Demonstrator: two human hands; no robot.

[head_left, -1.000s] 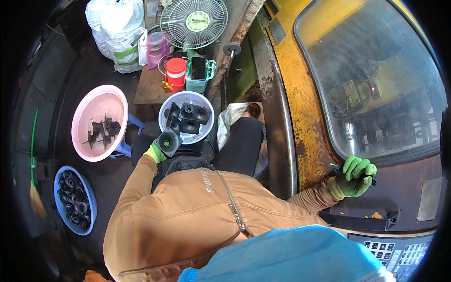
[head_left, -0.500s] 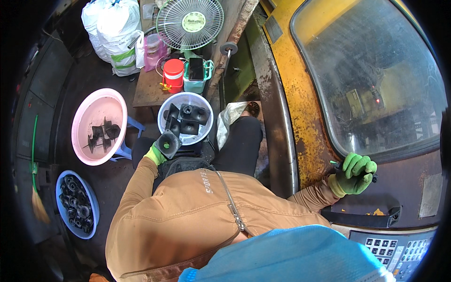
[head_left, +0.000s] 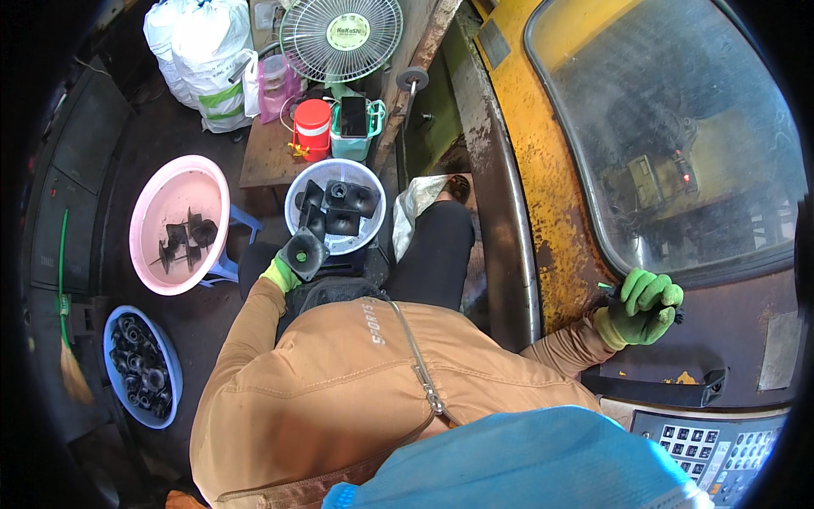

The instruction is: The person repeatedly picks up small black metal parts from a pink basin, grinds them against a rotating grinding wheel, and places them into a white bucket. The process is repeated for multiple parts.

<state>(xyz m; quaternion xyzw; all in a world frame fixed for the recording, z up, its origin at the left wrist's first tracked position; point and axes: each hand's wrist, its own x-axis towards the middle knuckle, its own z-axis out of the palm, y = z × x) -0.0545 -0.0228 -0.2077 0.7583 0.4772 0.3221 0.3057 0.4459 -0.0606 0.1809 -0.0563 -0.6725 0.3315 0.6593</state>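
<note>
At your ten o'clock, your left hand (head_left: 280,273) was clamped on a black part (head_left: 303,253) just beside the white basket (head_left: 297,199) of similar parts, while your right hand (head_left: 642,307) gripped a dark handle (head_left: 612,293) at three o'clock.

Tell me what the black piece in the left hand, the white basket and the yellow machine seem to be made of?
The black part in the left hand looks like moulded plastic or rubber: matte, uniform black. The white basket seems plastic, with a perforated wall. The yellow machine housing looks like painted metal, its paint chipped and rust-stained. The right hand wears a green knit-looking glove.
</note>
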